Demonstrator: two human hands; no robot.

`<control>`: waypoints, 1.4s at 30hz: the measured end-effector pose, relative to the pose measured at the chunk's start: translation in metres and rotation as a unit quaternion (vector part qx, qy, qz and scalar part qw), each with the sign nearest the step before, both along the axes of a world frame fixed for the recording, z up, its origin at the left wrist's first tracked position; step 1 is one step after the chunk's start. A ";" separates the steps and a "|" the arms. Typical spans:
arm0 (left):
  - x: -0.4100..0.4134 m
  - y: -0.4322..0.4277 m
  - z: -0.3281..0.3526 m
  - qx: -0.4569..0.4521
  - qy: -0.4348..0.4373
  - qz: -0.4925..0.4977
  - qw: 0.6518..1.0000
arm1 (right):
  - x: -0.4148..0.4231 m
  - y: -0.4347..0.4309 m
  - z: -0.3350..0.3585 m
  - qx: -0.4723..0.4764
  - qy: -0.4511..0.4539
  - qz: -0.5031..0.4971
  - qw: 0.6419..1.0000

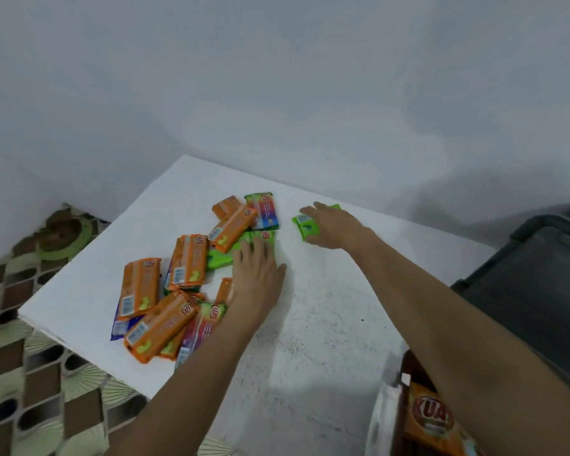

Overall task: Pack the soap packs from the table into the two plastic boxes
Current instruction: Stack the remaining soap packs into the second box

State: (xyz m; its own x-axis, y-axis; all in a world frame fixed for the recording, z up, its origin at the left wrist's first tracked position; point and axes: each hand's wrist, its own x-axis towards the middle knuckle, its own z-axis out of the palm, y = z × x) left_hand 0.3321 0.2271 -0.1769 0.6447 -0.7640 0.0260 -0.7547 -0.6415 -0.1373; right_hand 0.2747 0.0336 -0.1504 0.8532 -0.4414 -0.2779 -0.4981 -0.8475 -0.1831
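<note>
Several orange soap packs (158, 324) lie heaped on the white table (326, 324), with green ones among them. My left hand (257, 271) lies flat, fingers on a green pack (221, 258) at the right side of the heap. A single green pack (305, 225) lies apart, further right near the back edge, and my right hand (336, 228) rests over it with fingers spread. An orange pack (431, 419) sits inside a box (380, 419) at the bottom right, beside the table. A dark grey plastic box (533, 291) stands at the right edge.
A white wall rises behind the table. A patterned brown and green floor (30, 373) shows to the left and below the table's front edge. Bare table surface stretches between the heap and the boxes.
</note>
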 end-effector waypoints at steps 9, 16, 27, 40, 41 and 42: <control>0.018 0.009 -0.018 -0.013 -0.009 -0.073 0.997 | 0.007 0.001 -0.003 -0.056 0.044 -0.011 0.997; 0.017 0.020 -0.012 -0.031 0.052 -0.165 0.984 | -0.014 0.016 -0.004 -0.047 -0.005 0.002 0.999; 0.015 -0.007 -0.011 -0.100 0.070 -0.085 0.989 | -0.041 0.025 -0.013 -0.013 -0.104 -0.068 0.992; -0.006 -0.021 0.009 -0.069 0.106 -0.142 0.982 | -0.111 0.001 0.024 0.028 -0.286 -0.188 0.939; -0.010 -0.020 0.013 -0.101 0.114 -0.155 0.976 | -0.120 0.004 0.030 0.029 -0.296 -0.193 0.935; -0.015 -0.019 0.018 -0.137 0.128 -0.164 0.968 | -0.128 0.007 0.037 0.030 -0.309 -0.200 0.930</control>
State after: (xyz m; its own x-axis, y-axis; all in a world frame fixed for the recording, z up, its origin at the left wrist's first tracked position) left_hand 0.3173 0.2076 -0.1587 0.3801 -0.9162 0.1271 -0.9110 -0.3470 0.2229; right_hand 0.1463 0.0406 -0.1137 0.6295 -0.7568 0.1757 -0.5555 -0.5965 -0.5793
